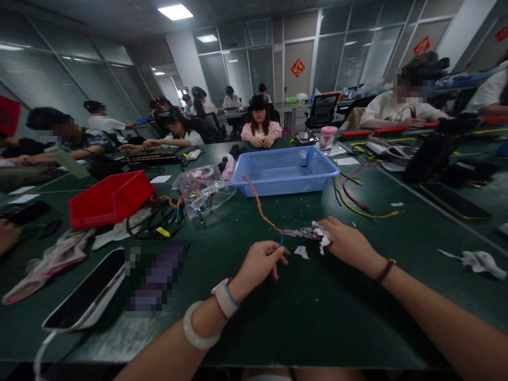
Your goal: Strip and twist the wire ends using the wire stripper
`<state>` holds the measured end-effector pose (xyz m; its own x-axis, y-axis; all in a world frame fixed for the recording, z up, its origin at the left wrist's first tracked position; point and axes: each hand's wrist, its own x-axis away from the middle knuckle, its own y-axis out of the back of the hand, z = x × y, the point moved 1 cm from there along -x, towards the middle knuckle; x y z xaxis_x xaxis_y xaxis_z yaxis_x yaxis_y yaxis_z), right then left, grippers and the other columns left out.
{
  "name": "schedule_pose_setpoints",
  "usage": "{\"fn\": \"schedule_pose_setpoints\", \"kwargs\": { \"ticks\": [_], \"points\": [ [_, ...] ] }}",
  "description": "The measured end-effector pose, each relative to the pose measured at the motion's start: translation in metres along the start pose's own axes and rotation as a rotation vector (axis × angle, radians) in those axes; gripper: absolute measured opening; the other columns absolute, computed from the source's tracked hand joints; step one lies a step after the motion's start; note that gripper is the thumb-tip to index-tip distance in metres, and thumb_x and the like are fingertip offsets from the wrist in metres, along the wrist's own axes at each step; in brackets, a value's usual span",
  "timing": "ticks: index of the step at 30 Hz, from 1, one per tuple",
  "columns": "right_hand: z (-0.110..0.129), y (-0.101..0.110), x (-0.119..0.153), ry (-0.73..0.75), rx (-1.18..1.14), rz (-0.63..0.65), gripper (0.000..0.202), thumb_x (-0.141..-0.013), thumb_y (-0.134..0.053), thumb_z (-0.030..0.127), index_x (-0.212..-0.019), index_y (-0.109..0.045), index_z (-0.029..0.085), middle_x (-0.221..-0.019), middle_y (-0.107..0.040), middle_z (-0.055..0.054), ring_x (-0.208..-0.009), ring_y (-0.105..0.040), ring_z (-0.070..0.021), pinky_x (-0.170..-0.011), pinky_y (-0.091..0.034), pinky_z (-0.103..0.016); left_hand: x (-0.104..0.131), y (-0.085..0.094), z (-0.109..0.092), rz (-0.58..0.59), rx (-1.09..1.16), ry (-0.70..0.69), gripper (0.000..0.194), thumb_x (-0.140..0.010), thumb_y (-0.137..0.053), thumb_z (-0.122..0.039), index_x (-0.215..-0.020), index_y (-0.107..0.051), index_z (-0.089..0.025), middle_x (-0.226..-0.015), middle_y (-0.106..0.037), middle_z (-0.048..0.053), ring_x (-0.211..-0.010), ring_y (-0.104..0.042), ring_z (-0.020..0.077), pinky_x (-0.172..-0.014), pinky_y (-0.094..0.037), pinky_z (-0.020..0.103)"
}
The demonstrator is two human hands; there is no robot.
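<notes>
The left grip (260,260) is pinched on a short blue wire (282,240), and the right grip (344,241) is wrapped round the handles of metal pliers (304,232) — white tissue (322,236) bunched between palm and tool. And there's the twisted copper strand (260,206), running from the pliers' tips up to the near side of the blue basket (283,186), meeting the blue wire at the tips; whether they're one piece, I can't tell. It's a reddish, rope-like twist, slightly curved, with a ragged far end. Light, I'd judge, springy enough to hold its bend, with loose ends that could fray. The blue sleeve looks smooth, perhaps a touch slippery, so pinch it close to the copper. The pliers look stiff and much heavier — best taken well back on the padded handles.
</notes>
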<state>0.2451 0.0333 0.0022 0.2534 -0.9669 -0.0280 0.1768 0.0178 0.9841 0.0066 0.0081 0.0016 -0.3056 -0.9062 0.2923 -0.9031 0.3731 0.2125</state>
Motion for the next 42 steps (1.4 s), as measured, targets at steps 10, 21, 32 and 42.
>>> {"fn": "schedule_pose_setpoints", "kwargs": {
  "ticks": [10, 21, 32, 42],
  "points": [
    [0.0011, 0.0020, 0.0014, 0.011, -0.005, -0.010, 0.037, -0.085, -0.046, 0.019, -0.121, -0.054, 0.018, -0.120, -0.058, -0.011, -0.088, -0.063, -0.0200, -0.074, -0.045, -0.031, -0.0001, -0.0001, -0.0015, -0.003, 0.009, 0.009, 0.019, -0.089, -0.052, -0.025, -0.090, -0.065, -0.011, -0.078, -0.070, 0.004, -0.035, -0.052, 0.0040, -0.037, -0.038, 0.015],
    [-0.0003, 0.0006, 0.0004, 0.001, -0.004, -0.011, 0.037, -0.085, -0.045, 0.020, -0.121, -0.055, 0.019, -0.120, -0.058, -0.011, -0.088, -0.062, -0.0202, -0.073, -0.044, -0.031, -0.0014, 0.0001, 0.0017, 0.009, 0.019, -0.007, 0.021, -0.089, -0.051, -0.025, -0.093, -0.064, -0.011, -0.078, -0.070, 0.004, -0.036, -0.053, 0.0042, -0.036, -0.037, 0.015],
    [0.0002, 0.0009, 0.0011, 0.011, -0.029, -0.046, 0.037, -0.083, -0.047, 0.019, -0.119, -0.057, 0.019, -0.116, -0.060, -0.010, -0.086, -0.062, -0.0200, -0.074, -0.044, -0.032, -0.0010, 0.0001, 0.0017, 0.013, 0.025, -0.059, 0.024, -0.088, -0.051, -0.029, -0.095, -0.065, -0.011, -0.078, -0.069, 0.004, -0.036, -0.052, 0.0047, -0.036, -0.038, 0.016],
    [-0.0010, -0.0004, 0.0005, 0.017, -0.007, -0.171, 0.037, -0.084, -0.048, 0.015, -0.120, -0.056, 0.019, -0.119, -0.057, -0.011, -0.089, -0.060, -0.0214, -0.071, -0.044, -0.031, 0.0007, 0.0006, 0.0005, 0.013, 0.036, -0.101, 0.026, -0.087, -0.053, -0.032, -0.098, -0.065, -0.012, -0.079, -0.067, 0.003, -0.038, -0.052, 0.0045, -0.039, -0.039, 0.016]
  ]
}}
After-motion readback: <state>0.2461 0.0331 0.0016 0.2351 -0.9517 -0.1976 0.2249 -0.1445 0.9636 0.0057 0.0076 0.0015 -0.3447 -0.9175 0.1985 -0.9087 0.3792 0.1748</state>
